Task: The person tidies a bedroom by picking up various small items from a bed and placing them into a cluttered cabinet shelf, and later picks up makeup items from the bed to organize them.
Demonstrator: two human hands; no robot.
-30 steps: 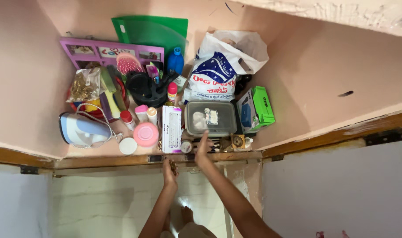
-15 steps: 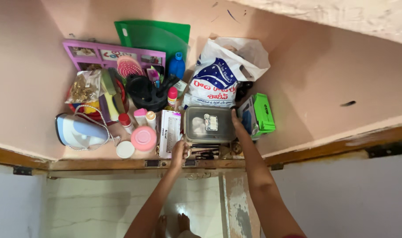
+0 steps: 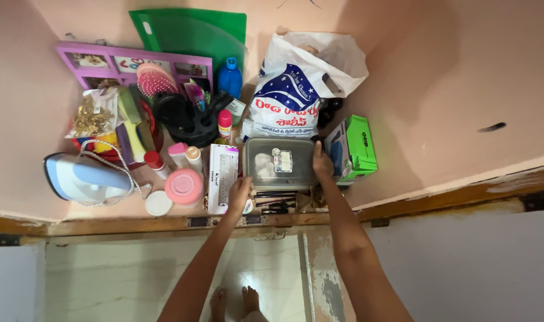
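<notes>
**Both hands on the grey box in the shelf recess**

From my seat at the far end I see both hands up at the clear grey lidded container [image 3: 279, 163], which sits on the pink shelf [image 3: 439, 119] near its front edge, just ahead of the white and blue plastic bag [image 3: 296, 95]. My left hand [image 3: 238, 194] presses against the container's near left corner, fingers curled on its side; my right hand [image 3: 321, 164] lies flat against its right wall, fingers pointing up the side. Between them the box is clasped, though I cannot tell whether it is lifted off the shelf or resting on it.

Just right of the right hand stands a green and white carton [image 3: 357, 148]. Left of the left hand lies a white flat packet [image 3: 223, 174], then a pink round lid [image 3: 184, 186] and a small white cap [image 3: 158, 203]. A blue and white clothes iron [image 3: 84, 177] with its cord rests at the far left. Behind are a purple photo frame [image 3: 126, 62], a green folder [image 3: 191, 33], a blue bottle [image 3: 229, 77] and a pink hairbrush [image 3: 155, 80]. Dark pens or pencils [image 3: 275, 203] lie at the shelf lip under the container
</notes>
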